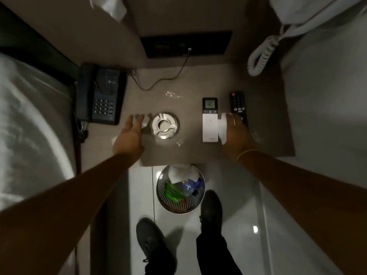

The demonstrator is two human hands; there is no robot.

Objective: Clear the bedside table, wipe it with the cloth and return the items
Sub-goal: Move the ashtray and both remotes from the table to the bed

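Looking straight down at the bedside table [198, 153] with both arms stretched out over it. My left hand [129, 135] is flat and loose, fingers spread apart, just beside the shiny metal ashtray [164, 126], and the fingertips are touching a small crumpled bit of white paper [146, 121] next to it. My right hand [237, 133] is wrapped around something white and roundish [223, 128], too blurry to say what it is, fingers curled on it. That hand sits between the white AC remote [210, 120] and the black TV remote [238, 106], partly covering the TV one. Both remotes lie side by side on the right part of the table.

On the far left edge there's a dark desk phone [103, 96], and a thin black cable [168, 76] runs across the back of the tabletop. A few whitish smudges [174, 94] show on the surface. Down at the front, right against the table edge, is a mesh wastebasket [179, 189] with trash in it, and my 2 black shoes [210, 211] are on the tiled floor.
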